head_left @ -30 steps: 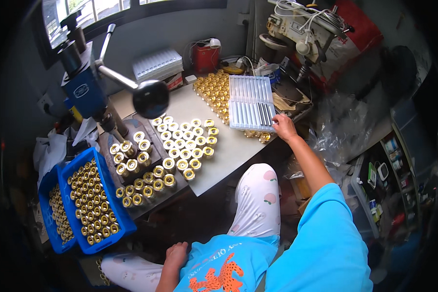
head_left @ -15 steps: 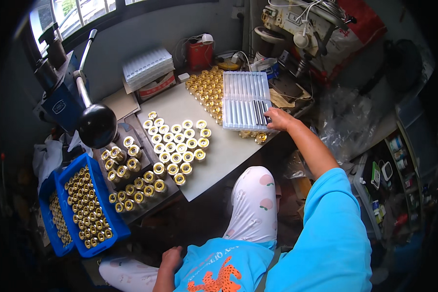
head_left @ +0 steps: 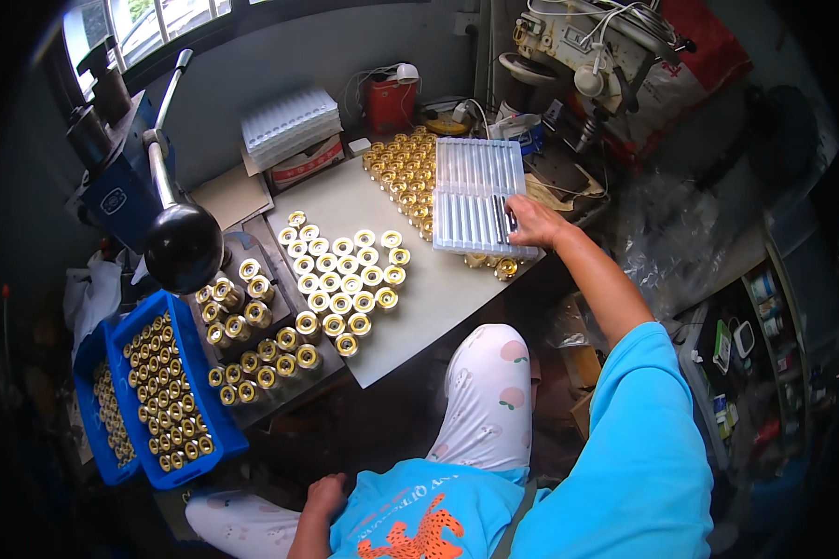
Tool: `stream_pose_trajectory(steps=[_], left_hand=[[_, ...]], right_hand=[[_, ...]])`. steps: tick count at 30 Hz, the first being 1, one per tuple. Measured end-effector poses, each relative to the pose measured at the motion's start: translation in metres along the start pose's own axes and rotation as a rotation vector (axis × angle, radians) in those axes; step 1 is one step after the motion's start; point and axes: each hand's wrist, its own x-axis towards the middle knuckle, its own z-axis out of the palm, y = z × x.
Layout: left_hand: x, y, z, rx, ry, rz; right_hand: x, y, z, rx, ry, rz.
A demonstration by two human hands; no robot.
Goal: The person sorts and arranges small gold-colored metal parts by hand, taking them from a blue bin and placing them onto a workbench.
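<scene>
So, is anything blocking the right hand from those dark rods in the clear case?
Nothing visible: the right hand is at the dark rods, and the clear case holding them lies open.

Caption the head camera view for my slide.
Right hand at the slim dark rods in an open translucent case, near gold-coloured metal parts on a workbench.
</scene>
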Motion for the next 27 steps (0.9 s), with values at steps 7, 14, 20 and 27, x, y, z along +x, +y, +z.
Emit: stream_pose_trajectory(steps=[7, 14, 20, 27], left_hand=[[-0.004, 0.010, -0.017, -0.022, -0.072, -0.036], [0.002, -0.003, -0.009, -0.049, -0.032, 0.024], [-0.005, -0.002, -0.008, -0.065, 0.036, 0.063], [-0.024, 0.008, -0.027, -0.163, 0.145, 0.162]], right_hand=[[0.050, -0.001, 0.044, -0.154, -0.056, -0.150], [0.050, -0.005, 0.034, -0.159, 0.006, -0.183], [0.044, -0.014, 0.048, -0.181, 0.202, -0.291], [-0.017, -0.218, 0.041, 0.412, 0.191, -0.304]])
